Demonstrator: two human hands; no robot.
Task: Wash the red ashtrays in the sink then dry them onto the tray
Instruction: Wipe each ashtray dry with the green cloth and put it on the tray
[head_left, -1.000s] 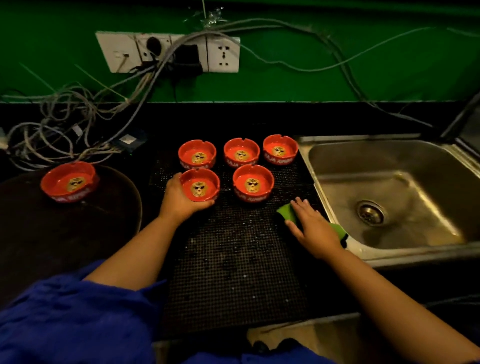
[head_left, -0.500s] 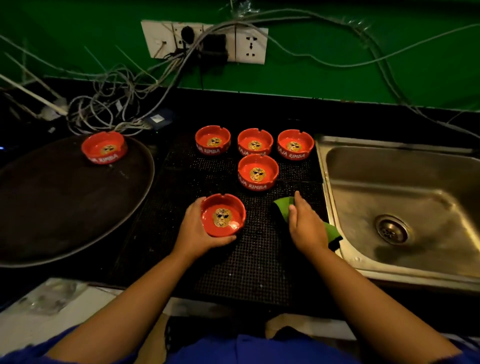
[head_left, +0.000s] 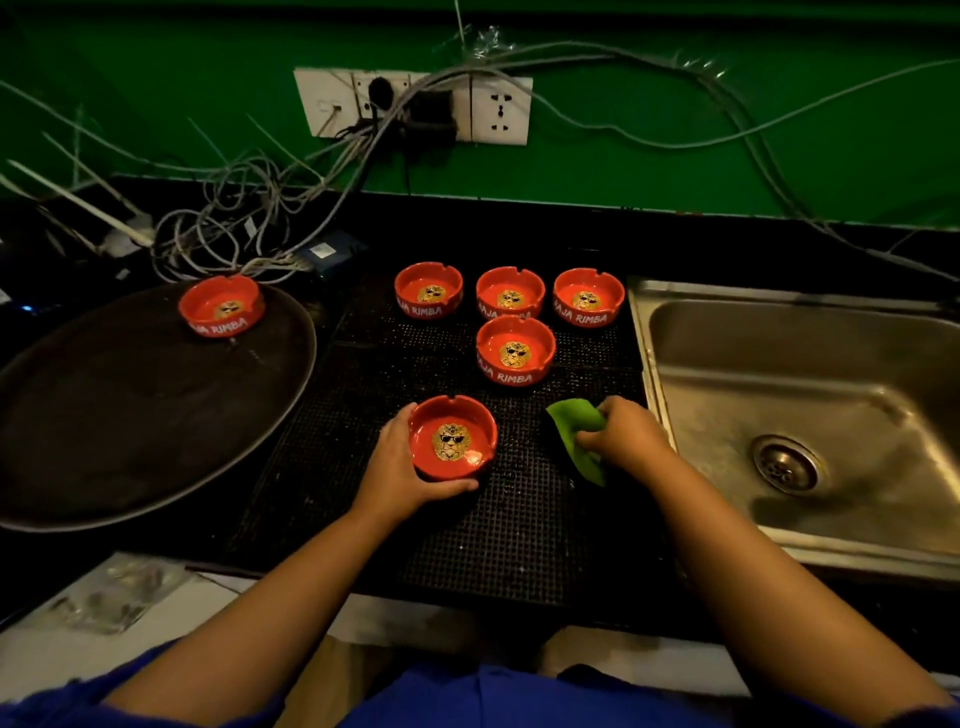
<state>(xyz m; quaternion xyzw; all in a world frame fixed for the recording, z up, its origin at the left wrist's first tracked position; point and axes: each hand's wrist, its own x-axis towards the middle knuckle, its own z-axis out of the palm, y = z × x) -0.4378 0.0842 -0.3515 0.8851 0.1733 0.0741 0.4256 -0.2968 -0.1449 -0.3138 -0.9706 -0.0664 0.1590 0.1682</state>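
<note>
Curling my left hand round one red ashtray over the mat, I am pinching a green cloth in my right hand — near the sink. Four more ashtrays are crowding behind — a sixth ashtray is sitting on the tray.

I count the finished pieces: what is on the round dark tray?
One red ashtray stands upright on the tray, near its far edge. The spot under it is covered; the tray's left part is out of view.
</note>
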